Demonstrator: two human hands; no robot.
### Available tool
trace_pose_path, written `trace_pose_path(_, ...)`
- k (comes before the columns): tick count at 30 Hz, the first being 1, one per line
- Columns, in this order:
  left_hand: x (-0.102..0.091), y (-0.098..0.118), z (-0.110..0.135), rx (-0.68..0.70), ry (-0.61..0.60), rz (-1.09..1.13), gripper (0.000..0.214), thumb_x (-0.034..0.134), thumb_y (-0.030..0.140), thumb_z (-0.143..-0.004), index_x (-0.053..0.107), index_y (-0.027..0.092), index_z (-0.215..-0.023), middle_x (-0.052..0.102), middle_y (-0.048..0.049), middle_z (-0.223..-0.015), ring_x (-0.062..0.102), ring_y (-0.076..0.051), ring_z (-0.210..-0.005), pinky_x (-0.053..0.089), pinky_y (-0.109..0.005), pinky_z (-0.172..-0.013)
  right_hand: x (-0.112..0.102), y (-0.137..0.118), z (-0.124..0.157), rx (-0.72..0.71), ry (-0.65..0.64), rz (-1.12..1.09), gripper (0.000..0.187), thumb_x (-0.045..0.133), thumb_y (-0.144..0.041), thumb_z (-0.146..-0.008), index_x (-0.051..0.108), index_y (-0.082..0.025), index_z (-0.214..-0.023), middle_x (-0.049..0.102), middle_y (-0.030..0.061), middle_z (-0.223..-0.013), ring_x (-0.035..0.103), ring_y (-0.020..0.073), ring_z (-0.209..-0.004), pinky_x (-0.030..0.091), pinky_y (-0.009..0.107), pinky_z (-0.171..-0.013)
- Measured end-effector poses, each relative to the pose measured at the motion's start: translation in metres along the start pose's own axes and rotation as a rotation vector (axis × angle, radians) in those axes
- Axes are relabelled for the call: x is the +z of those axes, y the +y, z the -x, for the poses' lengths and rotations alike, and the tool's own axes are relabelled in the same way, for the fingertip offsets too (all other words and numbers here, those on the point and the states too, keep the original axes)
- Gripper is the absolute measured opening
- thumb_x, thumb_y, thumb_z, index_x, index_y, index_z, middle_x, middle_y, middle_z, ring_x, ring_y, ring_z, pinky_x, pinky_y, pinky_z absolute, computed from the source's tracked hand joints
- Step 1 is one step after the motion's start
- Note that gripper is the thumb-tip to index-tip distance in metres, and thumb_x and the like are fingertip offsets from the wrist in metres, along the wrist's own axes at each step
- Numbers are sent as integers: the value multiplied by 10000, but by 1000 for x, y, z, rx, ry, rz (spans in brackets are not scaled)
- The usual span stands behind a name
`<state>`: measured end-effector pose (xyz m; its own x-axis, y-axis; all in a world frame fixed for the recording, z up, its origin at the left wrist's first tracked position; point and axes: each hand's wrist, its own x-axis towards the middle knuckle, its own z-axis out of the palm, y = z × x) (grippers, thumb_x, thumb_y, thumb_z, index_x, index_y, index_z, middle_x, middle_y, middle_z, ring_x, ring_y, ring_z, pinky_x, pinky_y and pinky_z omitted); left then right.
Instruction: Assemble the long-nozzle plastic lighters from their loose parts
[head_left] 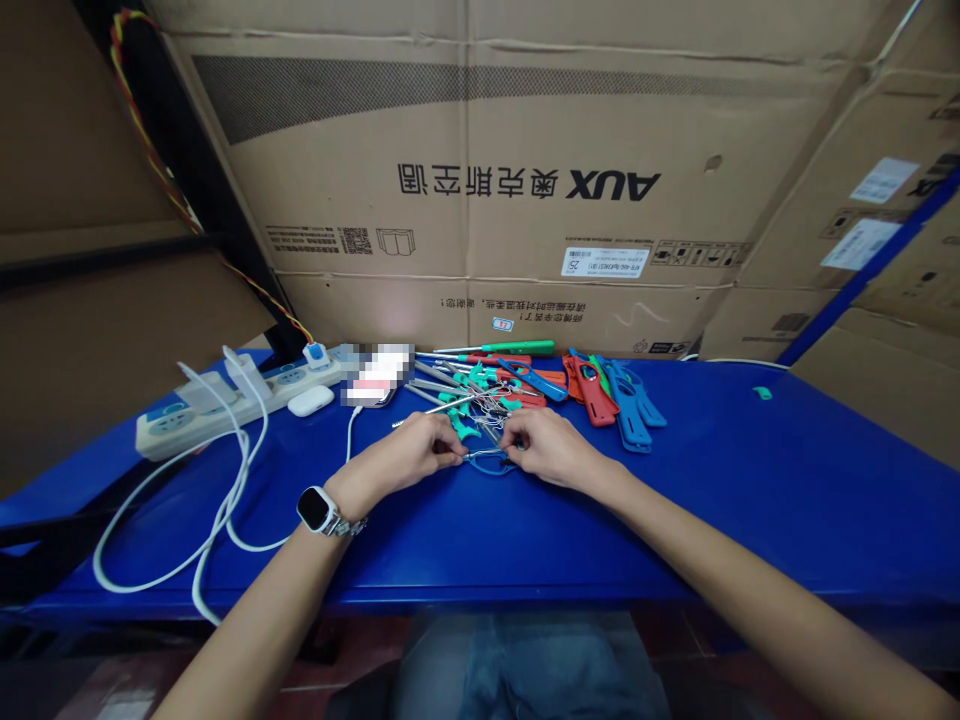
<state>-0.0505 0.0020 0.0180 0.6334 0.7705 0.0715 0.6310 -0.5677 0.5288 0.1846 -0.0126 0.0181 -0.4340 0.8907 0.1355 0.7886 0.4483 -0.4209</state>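
My left hand [429, 442], with a watch [318, 510] on its wrist, is closed in a pinch at the left end of a blue looped plastic piece [489, 466], where a small silvery part shows. On the right end, the fingertips of my right hand [551, 448] pinch together; what exactly they hold is hidden by the fingers. The piece looks like a handle shell of a long-reach lighter. Just behind my hands lie thin metal tubes [435, 372], green plastic parts [466, 430] and a tangle of fine wires [491, 398].
Blue lighter shells [634, 410] and red ones [596, 395] lie to the right, near a green-handled rod [517, 348]. At left are a power strip [161, 432], white cables [240, 500], a white case [310, 401] and a phone [381, 375]. Cardboard [480, 120] walls the back.
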Motion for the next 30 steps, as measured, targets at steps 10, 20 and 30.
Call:
trace_pose_path(10, 3, 1, -2, -5, 39, 25, 146, 663, 290, -848, 753, 175, -851, 704, -43, -826, 612, -155, -724, 448, -245, -674, 0, -2, 2, 12, 31, -25, 104, 654, -122, -766, 718, -203, -763, 657, 5, -850, 554, 119, -701, 331, 229, -600)
trace_pose_path(20, 1, -2, -5, -26, -6, 72, 177, 675, 326, -825, 735, 163, -860, 719, -46, -837, 635, -170, -757, 469, -265, -713, -8, 13, 6, -121, 163, -270, 95, 610, -154, -838, 698, -173, -810, 540, -28, -662, 467, 92, -591, 344, 218, -574)
trace_pose_path(30, -9, 18, -15, 72, 56, -31, 197, 605, 315, -880, 730, 169, -921, 731, -55, -912, 649, -187, -828, 474, -297, -792, -26, 30, 20, -56, 166, -117, 91, 607, -177, -822, 695, -193, -838, 674, 3, -783, 592, 133, -704, 398, 248, -638)
